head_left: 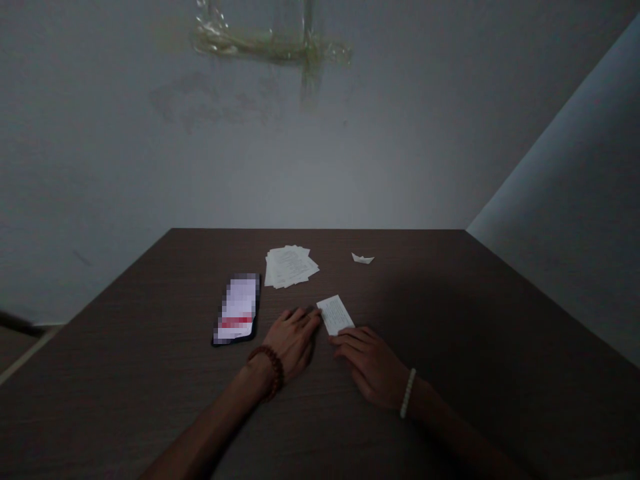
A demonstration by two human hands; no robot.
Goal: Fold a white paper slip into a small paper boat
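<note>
A small sheet of white paper (335, 315) with lines of print lies at an angle on the table, between and just beyond my two hands. My right hand (373, 365), with a pale bead bracelet on its wrist, has its bent fingers over the sheet's near edge, holding it; the fingertips' underside is hidden. My left hand (291, 338), wearing a dark reddish bead bracelet, rests palm down with fingers stretched forward. Its fingertips reach the sheet's left edge. Beyond the hands sits a loose stack of similar printed papers (290, 267), and a small folded paper boat (363, 259) stands to its right.
A phone (237, 310) with a blurred, lit screen lies left of my left hand. The dark brown wooden table (150, 320) meets a grey wall (400, 153) at its far edge. Yellowed clear tape (270, 50) sticks to that wall.
</note>
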